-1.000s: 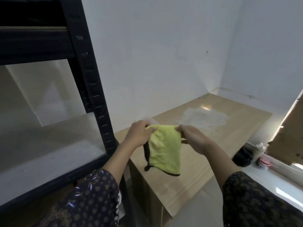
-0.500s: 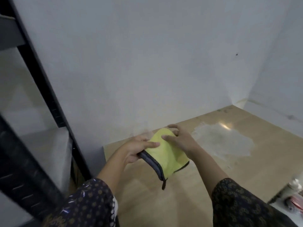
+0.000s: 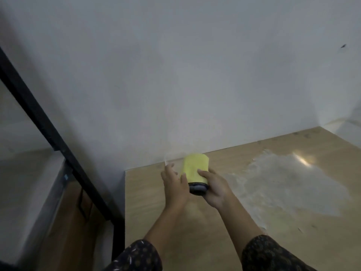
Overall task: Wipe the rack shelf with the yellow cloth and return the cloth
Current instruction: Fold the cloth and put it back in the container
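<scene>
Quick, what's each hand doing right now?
Left hand: open, fingers straight, thumb against the yellow cloth.
Right hand: closed, holding the yellow cloth.

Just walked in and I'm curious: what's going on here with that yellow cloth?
A person has a folded yellow cloth between both hands: the right hand grips it, the left hand touches its side. It is low over the wooden table by the wall, beside the black rack. Whether it rests on the table yet, I can't tell.
</scene>
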Demonstrator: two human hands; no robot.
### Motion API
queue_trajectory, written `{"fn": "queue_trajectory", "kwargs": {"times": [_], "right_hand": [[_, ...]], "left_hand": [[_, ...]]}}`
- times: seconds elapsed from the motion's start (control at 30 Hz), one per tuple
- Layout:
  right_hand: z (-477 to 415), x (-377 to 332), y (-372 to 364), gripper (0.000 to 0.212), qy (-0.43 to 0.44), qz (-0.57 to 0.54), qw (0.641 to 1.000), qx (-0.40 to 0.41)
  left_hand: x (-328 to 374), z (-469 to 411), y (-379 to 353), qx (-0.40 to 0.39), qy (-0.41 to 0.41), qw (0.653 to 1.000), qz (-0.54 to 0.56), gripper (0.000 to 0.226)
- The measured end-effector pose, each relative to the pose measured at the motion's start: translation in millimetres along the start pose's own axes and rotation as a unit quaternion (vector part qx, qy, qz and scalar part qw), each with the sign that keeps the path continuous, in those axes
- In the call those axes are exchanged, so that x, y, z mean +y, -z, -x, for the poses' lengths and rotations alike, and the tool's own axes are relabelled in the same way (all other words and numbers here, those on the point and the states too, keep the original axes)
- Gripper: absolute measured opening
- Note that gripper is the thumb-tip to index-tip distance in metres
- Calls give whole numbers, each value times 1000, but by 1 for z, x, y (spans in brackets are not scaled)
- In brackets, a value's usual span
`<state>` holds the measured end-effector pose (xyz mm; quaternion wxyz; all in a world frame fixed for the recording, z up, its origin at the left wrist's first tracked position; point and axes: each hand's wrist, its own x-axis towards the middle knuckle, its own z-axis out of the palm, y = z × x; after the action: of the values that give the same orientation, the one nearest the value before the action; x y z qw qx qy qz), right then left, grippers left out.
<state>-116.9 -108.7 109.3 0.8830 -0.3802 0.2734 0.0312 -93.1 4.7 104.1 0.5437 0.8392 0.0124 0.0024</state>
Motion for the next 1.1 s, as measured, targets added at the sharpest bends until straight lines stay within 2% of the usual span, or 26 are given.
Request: {"fn": "queue_trajectory", "kwargs": {"times": [0.1,0.27,0.37,0.47,0.67,0.8,0.87,0.9,0.97,1.03,1.07,1.1], "right_hand": [[-18,-2,3,58,34,11,999,10],[-60,-10,3,60,46,125,991,9],[-92,-13,0,57,62,229,971,17],[-122,-14,-4,60,72,295,953,2],[-168,7,-10,59,92,233,968,-5],[-191,27,-5,57,114,313,943,17],[-201,32,-2,57,131,431,893,10],[-204,33,-3,58,137,516,846,1],[-207,39,-4,61,153,694,703,-10],[-202,46,-8,58,202,799,566,25],[-197,47,-10,50,236,823,515,44],[-194,48,-12,41,254,838,480,51]], "left_hand": [[-19,-14,-6,-37,-8,997,-61,20],[-52,-41,-10,-78,64,993,-61,6],[-68,-66,-10,-49,75,990,-106,25],[-87,-90,-16,-39,47,986,-153,41],[-124,-100,-48,-29,54,991,-121,38],[-128,-98,-60,10,62,993,-102,49],[-124,-97,-61,25,63,992,-104,50],[-123,-96,-61,27,66,992,-103,50],[-124,-96,-63,30,64,993,-99,50],[-128,-96,-64,32,63,993,-100,45],[-131,-97,-65,33,59,993,-100,44],[-129,-96,-65,30,65,992,-99,43]]}}
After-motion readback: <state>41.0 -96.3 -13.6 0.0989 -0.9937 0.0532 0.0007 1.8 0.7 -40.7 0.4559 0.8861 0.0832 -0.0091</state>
